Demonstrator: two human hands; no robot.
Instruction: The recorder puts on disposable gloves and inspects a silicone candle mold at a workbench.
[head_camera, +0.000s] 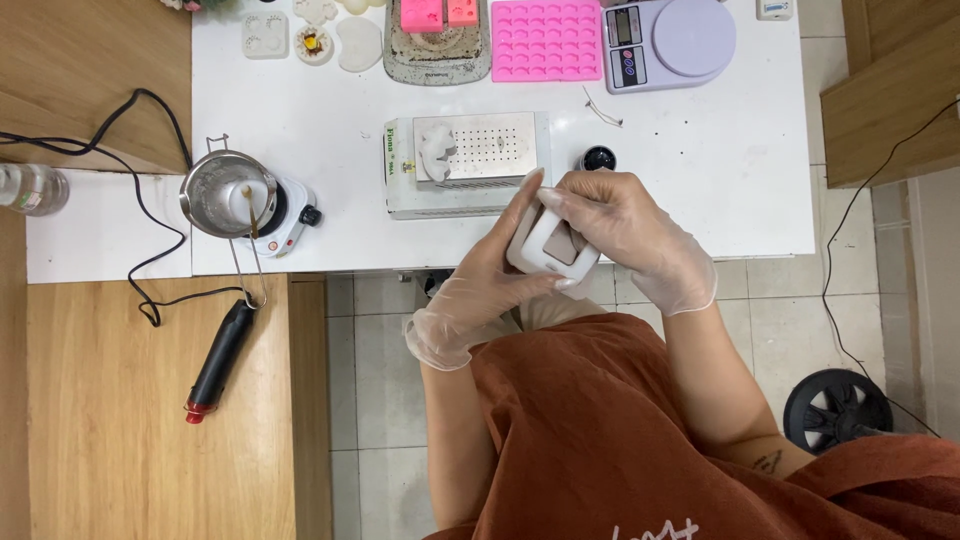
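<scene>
Presently both gloved hands, left hand (480, 285) and right hand (625, 230), grip a white mould (548, 245) over the table (700, 160) edge, its brown block apparently not yet released

mould (548, 246) | white, rounded-square, soft-looking, with a brownish-pink fill showing in its open face | tilted, lifted clear of the white table's near edge | gripped from both sides by gloved hands

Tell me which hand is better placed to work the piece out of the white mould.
Probably the right hand: its fingers lie over the top of the white mould, while the left hand cradles it from below, steadying it.
</scene>
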